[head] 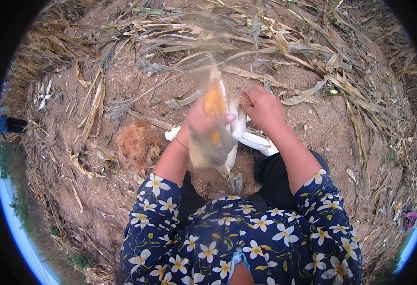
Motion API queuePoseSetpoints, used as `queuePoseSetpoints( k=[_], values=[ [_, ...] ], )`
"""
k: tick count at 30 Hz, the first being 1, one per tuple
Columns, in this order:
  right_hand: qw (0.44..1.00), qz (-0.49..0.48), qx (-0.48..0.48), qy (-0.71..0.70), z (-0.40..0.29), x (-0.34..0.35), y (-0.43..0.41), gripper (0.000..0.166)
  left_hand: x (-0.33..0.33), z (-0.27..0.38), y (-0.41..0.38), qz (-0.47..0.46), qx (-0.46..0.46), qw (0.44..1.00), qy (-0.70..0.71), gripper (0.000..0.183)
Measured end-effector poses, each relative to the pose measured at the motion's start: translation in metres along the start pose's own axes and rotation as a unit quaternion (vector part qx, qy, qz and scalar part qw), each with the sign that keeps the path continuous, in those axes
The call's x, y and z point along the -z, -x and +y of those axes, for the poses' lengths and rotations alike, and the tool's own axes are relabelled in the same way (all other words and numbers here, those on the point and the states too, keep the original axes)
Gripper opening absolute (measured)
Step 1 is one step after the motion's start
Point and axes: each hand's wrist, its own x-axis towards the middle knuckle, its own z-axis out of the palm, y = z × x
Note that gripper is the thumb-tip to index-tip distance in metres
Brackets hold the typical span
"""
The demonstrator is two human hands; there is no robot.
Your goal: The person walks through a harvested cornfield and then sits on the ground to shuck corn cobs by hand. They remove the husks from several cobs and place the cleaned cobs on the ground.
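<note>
My left hand (203, 114) grips an ear of yellow corn (215, 101) that stands nearly upright, its tip away from me. Peeled-back husk (212, 149) hangs below the ear, blurred in part. To the right, my right hand (265, 107) has its fingers closed on a tuft of corn silk (242, 99), beside the pale inner husk (240, 123). White husks (256, 140) lie beneath my hands, near my knee. On the soil left of my left forearm sits a heap of reddish-brown corn silk (139, 145).
Dry corn stalks and leaves (194, 39) lie across the soil ahead and along both sides. A small cluster of pale husks (43, 95) is at the far left. A dark object (12, 125) stands at the left rim, and a pinkish item (409, 219) lies far right.
</note>
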Motion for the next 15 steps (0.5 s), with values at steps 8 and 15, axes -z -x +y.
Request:
queuePoseSetpoints(
  k=[8,15],
  values=[
    [0.898,0.125,-0.176,-0.382,0.039,0.031,-0.019,0.014,0.016,-0.033,-0.005,0.032,0.021,0.983,-0.182,0.064],
    [0.875,-0.074,-0.137,-0.457,-0.008,-0.013,-0.002,0.040,-0.015,0.002,0.008,0.059,-0.075,0.921,-0.377,0.068]
  ],
)
